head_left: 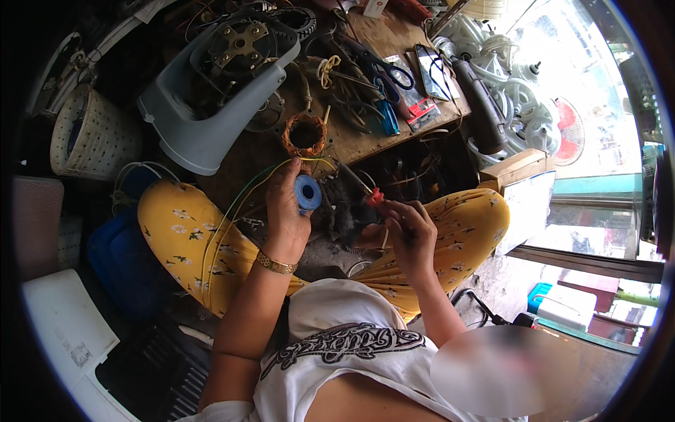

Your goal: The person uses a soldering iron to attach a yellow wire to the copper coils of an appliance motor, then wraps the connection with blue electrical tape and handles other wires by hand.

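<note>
My left hand (287, 200) is closed round a blue spool (307, 193), which looks like a solder reel. By its fingertips, green and yellow wires (247, 188) run down over my left leg, and a yellow one arches to the right. Just beyond stands a ring-shaped copper motor winding (304, 135) at the table's near edge. In my right hand (410, 233) is a soldering iron (375, 196) with a red handle; its metal shaft slants up and left toward the yellow wire's end. Whether the tip touches the wire, I cannot tell.
On the wooden table (358, 149) lie scissors (399, 76), a blue-handled tool (387, 117) and a phone-like slab (432, 72). A grey fan housing (211, 119) with a motor part leans at the left. White fan parts (517, 105) pile up at the right, beside a wooden block (517, 169).
</note>
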